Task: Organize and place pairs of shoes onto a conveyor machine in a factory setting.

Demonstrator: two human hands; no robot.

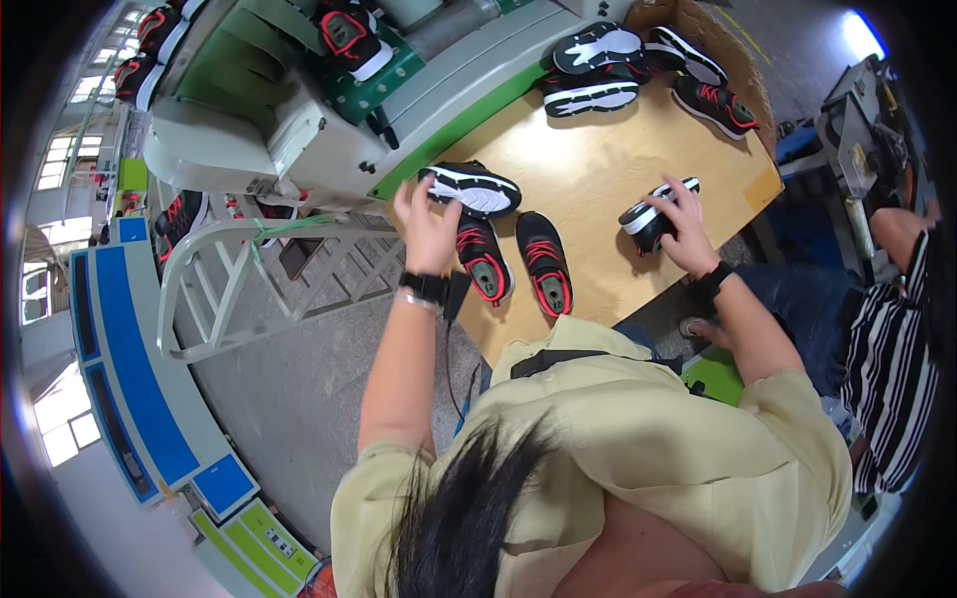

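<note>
Both wrists wear black bands. My left hand (429,237) closes around one end of a black sneaker (477,190), which is turned on its side with its white-and-black sole showing. Just below that shoe, two black sneakers with red laces, a left one (482,257) and a right one (543,261), stand side by side on the wooden tabletop (593,174), openings toward me. At the table's right side my right hand (684,231) grips another black sneaker (646,223) by its sole and side, holding it tilted; part of it is hidden by the fingers.
More black sneakers (601,75) are piled at the table's far right, beside a cardboard sheet (743,50). A grey-green machine (478,75) borders the far edge, with a sneaker (354,42) on it. A metal rack (269,289) stands left. A person in stripes (887,379) is at right.
</note>
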